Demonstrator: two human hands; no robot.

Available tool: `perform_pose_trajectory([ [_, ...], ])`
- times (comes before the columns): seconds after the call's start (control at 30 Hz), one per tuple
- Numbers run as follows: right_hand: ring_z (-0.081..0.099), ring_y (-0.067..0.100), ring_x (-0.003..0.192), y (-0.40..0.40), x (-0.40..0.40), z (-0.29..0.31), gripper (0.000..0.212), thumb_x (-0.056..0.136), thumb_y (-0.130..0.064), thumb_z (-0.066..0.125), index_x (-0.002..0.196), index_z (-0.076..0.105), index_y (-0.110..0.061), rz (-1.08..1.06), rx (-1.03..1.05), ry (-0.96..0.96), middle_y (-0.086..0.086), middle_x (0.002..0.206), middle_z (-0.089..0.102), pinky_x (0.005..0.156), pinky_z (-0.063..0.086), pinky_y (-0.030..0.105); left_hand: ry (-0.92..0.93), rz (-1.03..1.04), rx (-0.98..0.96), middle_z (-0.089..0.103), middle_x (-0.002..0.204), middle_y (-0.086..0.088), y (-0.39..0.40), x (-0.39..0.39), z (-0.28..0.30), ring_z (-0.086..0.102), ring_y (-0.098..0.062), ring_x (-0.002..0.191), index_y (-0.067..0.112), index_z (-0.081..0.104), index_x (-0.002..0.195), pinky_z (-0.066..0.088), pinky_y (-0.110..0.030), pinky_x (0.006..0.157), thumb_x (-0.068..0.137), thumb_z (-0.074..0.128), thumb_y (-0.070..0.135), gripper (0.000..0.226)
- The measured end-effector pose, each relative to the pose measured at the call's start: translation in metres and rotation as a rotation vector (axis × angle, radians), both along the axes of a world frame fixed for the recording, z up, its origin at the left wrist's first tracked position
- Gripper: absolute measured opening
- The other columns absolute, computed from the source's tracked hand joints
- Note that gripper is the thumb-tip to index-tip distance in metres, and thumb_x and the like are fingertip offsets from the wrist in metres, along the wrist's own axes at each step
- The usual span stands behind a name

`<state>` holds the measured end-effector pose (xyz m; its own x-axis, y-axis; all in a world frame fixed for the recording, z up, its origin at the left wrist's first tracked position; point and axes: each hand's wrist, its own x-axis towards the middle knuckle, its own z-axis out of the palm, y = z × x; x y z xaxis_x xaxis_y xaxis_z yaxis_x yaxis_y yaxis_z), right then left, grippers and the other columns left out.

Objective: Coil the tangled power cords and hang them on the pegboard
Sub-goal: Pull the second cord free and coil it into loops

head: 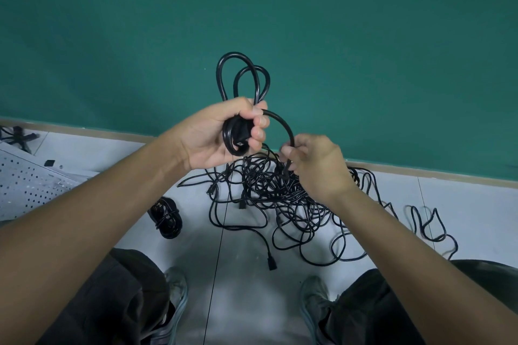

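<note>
1. Head view: the left hand (221, 131) grips a half-coiled black cord (243, 84), its loops rising against the green wall (364, 36).
2. The right hand (314, 165) pinches the same cord's trailing length above the tangled pile (280, 199) on the white floor (246, 274).
3. A finished coil (167, 218) lies left of the pile, near the pegboard (25, 185) at the floor's left edge.

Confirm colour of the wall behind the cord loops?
Plain teal-green painted wall, no pattern; head view shows it best, behind the black cord loops.
</note>
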<state>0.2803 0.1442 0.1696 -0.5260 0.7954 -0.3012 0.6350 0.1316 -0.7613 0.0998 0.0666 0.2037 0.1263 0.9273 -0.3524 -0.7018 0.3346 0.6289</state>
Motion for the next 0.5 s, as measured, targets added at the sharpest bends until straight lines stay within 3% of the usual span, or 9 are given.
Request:
perform_pose_trajectory([
  [0.07,0.072,0.034,0.076,0.001,0.001,0.004,0.020,0.103,-0.020,0.060,0.086,0.069,-0.015,-0.056,-0.021,0.084,0.007,0.085,0.076,0.076,0.062,0.047,0.205,0.011,-0.023,0.060,0.069,0.000,0.001,-0.001,0.001,0.057,-0.009,0.055,0.015,0.057,0.077,0.051,-0.019,0.051,0.084,0.061,0.009,0.010],
  [0.17,0.074,0.033,0.073,0.000,0.002,0.017,0.011,0.103,-0.019,0.061,0.095,0.068,-0.021,-0.148,-0.099,0.248,0.004,0.084,0.077,0.071,0.064,0.039,0.446,0.056,-0.050,0.073,0.077,-0.004,0.004,0.002,-0.002,0.067,-0.011,0.061,0.014,0.067,0.082,0.057,-0.020,0.058,0.084,0.077,0.008,0.012],
  [0.33,0.076,0.025,0.068,0.000,0.003,0.033,0.011,0.103,-0.018,0.061,0.108,0.070,-0.023,-0.132,-0.070,0.383,0.003,0.092,0.076,0.069,0.065,0.035,0.578,0.086,-0.105,0.077,0.111,-0.019,0.006,0.001,-0.008,0.076,-0.026,0.103,0.003,0.069,0.109,0.059,-0.030,0.093,0.078,0.079,0.019,0.036],
  [0.4,0.077,0.024,0.068,-0.001,0.002,0.038,0.014,0.103,-0.016,0.060,0.111,0.071,-0.020,-0.099,-0.065,0.414,0.004,0.097,0.075,0.070,0.065,0.035,0.559,0.038,-0.100,0.076,0.115,-0.015,0.004,0.005,-0.010,0.074,-0.026,0.109,0.000,0.068,0.119,0.057,-0.030,0.097,0.081,0.076,0.021,0.044],
  [0.5,0.077,0.024,0.069,-0.004,0.000,0.046,0.016,0.103,-0.013,0.060,0.110,0.073,-0.018,-0.089,-0.066,0.472,0.003,0.095,0.075,0.070,0.065,0.035,0.476,0.005,-0.085,0.078,0.113,-0.010,0.002,0.013,-0.011,0.075,-0.020,0.106,0.007,0.073,0.111,0.058,-0.025,0.094,0.078,0.072,0.029,0.040],
])
